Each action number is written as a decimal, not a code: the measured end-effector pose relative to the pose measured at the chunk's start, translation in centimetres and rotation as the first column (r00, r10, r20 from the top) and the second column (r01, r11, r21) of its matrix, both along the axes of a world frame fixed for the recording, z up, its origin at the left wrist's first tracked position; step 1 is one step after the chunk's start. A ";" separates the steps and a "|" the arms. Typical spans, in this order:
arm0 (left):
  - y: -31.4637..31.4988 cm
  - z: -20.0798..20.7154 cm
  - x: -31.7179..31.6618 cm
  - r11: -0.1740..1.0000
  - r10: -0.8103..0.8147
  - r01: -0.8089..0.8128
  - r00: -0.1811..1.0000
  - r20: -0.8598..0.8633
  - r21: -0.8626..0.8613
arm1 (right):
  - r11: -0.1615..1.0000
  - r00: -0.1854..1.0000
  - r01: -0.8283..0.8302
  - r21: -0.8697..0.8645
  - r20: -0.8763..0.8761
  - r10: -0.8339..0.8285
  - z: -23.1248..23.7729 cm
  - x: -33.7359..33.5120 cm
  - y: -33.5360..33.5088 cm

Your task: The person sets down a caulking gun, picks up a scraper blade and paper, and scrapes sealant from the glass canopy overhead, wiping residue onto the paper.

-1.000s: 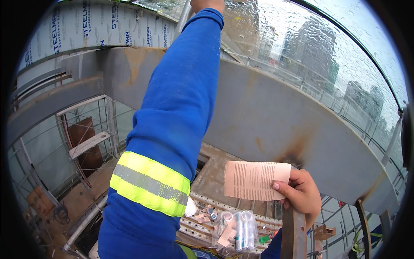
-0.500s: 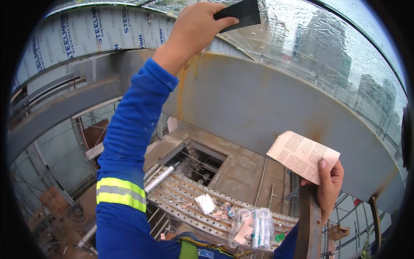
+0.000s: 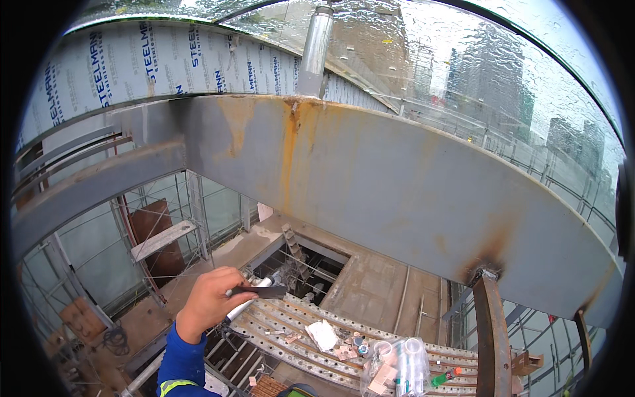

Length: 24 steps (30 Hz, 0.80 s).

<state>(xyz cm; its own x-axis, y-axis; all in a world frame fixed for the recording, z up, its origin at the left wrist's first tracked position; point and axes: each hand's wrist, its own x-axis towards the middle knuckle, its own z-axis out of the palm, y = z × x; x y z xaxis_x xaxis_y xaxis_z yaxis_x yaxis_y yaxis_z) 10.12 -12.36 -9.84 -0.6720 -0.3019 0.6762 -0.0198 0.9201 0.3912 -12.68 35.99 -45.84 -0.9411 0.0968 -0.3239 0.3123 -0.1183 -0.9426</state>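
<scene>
My left hand [image 3: 215, 298] is closed at the lower left, holding a flat black piece [image 3: 271, 292] seen nearly edge-on. A silver tube [image 3: 243, 308] lies partly hidden behind that hand. My right hand is out of view. Below on perforated metal planks [image 3: 284, 334] lie a crumpled white sheet [image 3: 322, 335], a clear plastic bag [image 3: 410, 369] with rolls and pinkish paper pieces, and a green bottle [image 3: 441, 379]. Ahead stands a large grey steel beam [image 3: 370, 165] with orange rust streaks; a short metal post [image 3: 316, 53] rises behind its top edge.
A rusty steel member [image 3: 491, 331] joins the beam at the right, with a scorched patch above the joint. Beyond the planks is a floor opening [image 3: 304, 261] with a ladder-like piece in it. Scaffolding [image 3: 198, 205] stands at the left. Wet clear sheeting [image 3: 456, 59] hangs behind the beam.
My left hand has come down from above the beam's top edge to the lower left, still gripping the black piece. My right hand and its printed pinkish sheet have left the view.
</scene>
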 end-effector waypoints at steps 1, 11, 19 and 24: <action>0.0 -0.3 -0.6 1.000 -0.013 0.013 1.000 0.015 0.012 | 0.989 0.988 -0.150 0.011 0.039 0.150 -2.0 1.0 -0.5; 2.9 2.5 -8.1 0.841 -0.542 0.542 0.841 0.008 -0.007 | 0.805 0.805 -0.548 -0.228 -0.407 0.433 15.6 -2.2 -17.1; 4.1 1.2 -11.9 0.591 -0.703 0.661 0.703 -0.108 0.461 | 0.710 0.774 -0.559 -0.429 -0.578 0.260 24.1 -0.3 -18.6; 4.2 -0.8 -15.1 0.216 -0.730 0.597 0.624 -0.278 0.773 | 0.680 0.733 -0.610 -0.406 -0.615 0.290 25.9 -0.5 -18.5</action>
